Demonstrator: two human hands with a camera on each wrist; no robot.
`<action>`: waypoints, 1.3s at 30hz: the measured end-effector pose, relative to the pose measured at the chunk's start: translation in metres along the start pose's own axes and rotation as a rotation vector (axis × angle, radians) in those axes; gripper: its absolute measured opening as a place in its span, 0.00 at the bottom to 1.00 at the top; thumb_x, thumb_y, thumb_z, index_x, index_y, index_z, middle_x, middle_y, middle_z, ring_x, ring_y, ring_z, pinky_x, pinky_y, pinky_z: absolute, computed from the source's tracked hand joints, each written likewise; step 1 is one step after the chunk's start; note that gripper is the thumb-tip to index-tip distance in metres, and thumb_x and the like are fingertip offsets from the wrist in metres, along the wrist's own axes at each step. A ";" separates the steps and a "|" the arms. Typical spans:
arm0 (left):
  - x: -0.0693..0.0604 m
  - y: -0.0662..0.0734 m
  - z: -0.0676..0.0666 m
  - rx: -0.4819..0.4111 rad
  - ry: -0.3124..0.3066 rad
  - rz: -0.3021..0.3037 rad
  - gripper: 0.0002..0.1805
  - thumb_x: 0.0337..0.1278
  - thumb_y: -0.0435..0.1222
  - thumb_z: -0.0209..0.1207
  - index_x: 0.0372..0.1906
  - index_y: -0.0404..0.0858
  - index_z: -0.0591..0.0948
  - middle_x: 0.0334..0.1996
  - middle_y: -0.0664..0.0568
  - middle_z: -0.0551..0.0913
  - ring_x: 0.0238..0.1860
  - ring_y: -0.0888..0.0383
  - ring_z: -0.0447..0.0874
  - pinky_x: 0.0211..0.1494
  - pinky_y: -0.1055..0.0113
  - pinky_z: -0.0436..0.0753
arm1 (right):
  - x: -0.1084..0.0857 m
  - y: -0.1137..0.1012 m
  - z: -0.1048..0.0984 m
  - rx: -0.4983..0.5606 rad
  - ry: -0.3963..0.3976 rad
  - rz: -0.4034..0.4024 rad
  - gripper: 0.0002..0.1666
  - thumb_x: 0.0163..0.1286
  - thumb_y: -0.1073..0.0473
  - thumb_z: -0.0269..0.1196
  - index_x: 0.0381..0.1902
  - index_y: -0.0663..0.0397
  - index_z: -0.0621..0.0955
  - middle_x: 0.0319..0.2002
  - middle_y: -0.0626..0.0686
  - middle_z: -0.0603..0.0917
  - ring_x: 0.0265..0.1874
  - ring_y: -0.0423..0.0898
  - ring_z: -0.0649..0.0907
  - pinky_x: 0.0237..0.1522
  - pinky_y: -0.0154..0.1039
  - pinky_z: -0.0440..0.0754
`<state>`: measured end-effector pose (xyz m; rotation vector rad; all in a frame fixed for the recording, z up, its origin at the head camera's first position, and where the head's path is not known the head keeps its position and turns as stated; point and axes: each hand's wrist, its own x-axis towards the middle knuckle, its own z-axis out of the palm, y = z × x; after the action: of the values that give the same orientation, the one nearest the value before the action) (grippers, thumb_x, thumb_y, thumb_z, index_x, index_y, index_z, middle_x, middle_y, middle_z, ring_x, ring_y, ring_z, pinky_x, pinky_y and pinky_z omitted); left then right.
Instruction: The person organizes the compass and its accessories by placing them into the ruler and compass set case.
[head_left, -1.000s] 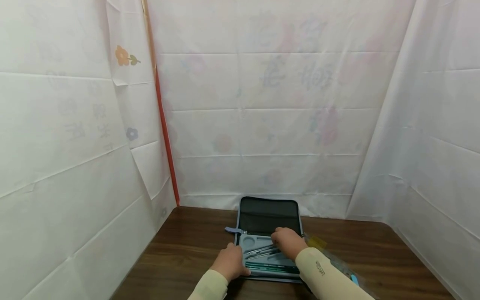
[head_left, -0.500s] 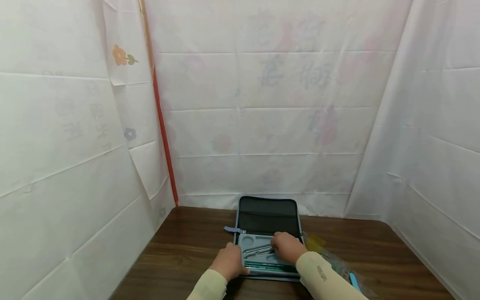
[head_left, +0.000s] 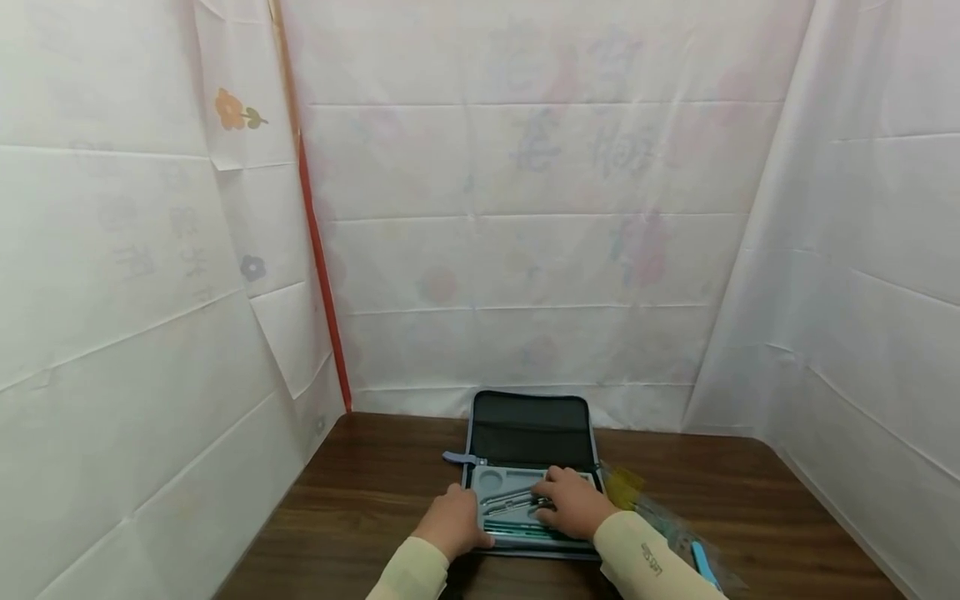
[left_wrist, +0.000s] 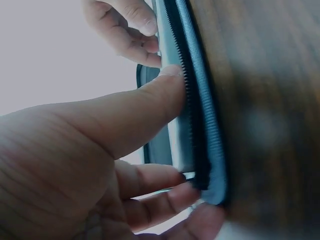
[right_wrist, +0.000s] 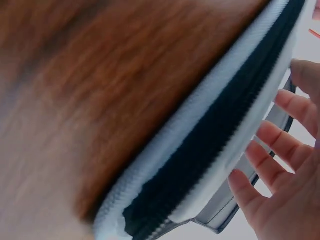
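Note:
A zippered case (head_left: 531,429) lies unfolded on the table, its dark lid standing at the back. Its grey tray (head_left: 517,477) holds slim silver metal tools that look like drawing compasses (head_left: 508,503), with green pencil-like sticks (head_left: 517,528) in front. My left hand (head_left: 452,521) grips the case's left front corner; the left wrist view shows the thumb (left_wrist: 167,87) on the tray edge and fingers round the corner. My right hand (head_left: 576,505) lies over the tray's right part, covering the tools' right ends. In the right wrist view its fingers (right_wrist: 267,167) are spread and slightly bent.
A clear plastic bag (head_left: 667,525) with a yellow patch lies right of the case, partly under the right sleeve, with a light blue strip (head_left: 702,561) on it. A pull tab (head_left: 460,457) sticks out left. White sheets (head_left: 525,250) enclose the wooden table (head_left: 360,500).
My right hand's curled fingers have let go of the tools' ends and spread out, lower over the tray. The left hand has stayed at the corner. The head view has shifted slightly.

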<state>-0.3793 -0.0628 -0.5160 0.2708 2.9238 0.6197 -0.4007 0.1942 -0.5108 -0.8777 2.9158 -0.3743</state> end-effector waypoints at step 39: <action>0.044 0.038 -0.001 0.333 0.098 0.436 0.13 0.63 0.32 0.71 0.23 0.49 0.85 0.20 0.61 0.80 0.21 0.65 0.73 0.29 0.66 0.76 | 0.014 -0.010 0.002 -0.130 0.216 0.158 0.10 0.69 0.66 0.72 0.41 0.44 0.92 0.36 0.47 0.86 0.35 0.45 0.85 0.38 0.43 0.87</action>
<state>-0.4167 -0.0203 -0.5036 0.9575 3.0671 0.1856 -0.4066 0.1782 -0.5105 -0.6507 3.2131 -0.2869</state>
